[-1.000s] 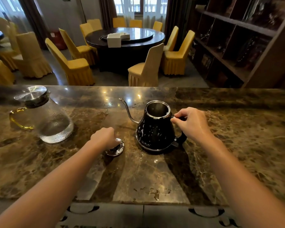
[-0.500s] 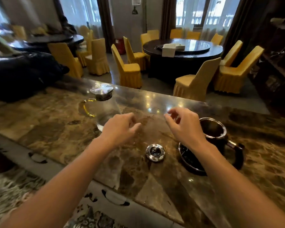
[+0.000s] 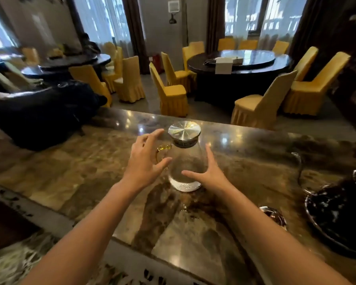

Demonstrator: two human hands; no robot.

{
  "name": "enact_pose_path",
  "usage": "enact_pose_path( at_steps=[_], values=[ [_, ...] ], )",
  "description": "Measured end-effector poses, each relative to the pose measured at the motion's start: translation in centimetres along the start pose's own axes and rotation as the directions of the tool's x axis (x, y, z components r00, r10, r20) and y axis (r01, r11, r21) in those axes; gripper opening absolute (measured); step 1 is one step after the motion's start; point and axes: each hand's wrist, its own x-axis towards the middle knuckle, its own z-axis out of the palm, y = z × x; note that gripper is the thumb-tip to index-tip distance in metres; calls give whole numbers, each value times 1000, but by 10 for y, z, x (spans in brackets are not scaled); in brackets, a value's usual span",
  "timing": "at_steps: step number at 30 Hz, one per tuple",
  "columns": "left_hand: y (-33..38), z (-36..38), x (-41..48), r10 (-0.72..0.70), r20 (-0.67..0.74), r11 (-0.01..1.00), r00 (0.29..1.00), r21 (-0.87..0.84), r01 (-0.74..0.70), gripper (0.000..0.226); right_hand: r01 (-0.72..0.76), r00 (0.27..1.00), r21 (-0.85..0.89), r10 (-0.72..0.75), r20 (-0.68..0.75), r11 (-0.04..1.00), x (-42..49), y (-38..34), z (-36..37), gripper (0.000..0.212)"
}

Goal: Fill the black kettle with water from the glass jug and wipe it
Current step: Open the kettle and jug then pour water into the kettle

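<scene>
hands (image 3: 144, 161) (image 3: 209, 173) spread wide beside jug (image 3: 185, 161)

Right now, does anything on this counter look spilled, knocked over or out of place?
Nothing spilled or tipped. The glass jug stands upright with its lid on. The kettle lid lies loose on the counter beside the black kettle.

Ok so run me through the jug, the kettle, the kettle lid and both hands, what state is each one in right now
Glass jug: upright on the counter, metal lid on, some water in the bottom.
Black kettle: on the counter at right, partly out of frame.
Kettle lid: off, lying on the counter beside the kettle.
Left hand: open, empty, at the jug's handle side.
Right hand: open, empty, by the jug's body.
</scene>
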Motion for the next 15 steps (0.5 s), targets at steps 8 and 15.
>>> enact_pose_path(
  at_steps=[8, 15],
  values=[
    [-24, 30, 27, 67, 100, 902, 993, -431, -17, 74, -45, 996, 37, 47, -74, 998, 35, 28, 27, 142],
    [-23, 39, 42, 55, 78, 733, 995, -681, 13, 63, -10, 990, 77, 21, -142, 997, 41, 32, 30, 115]
  ],
)
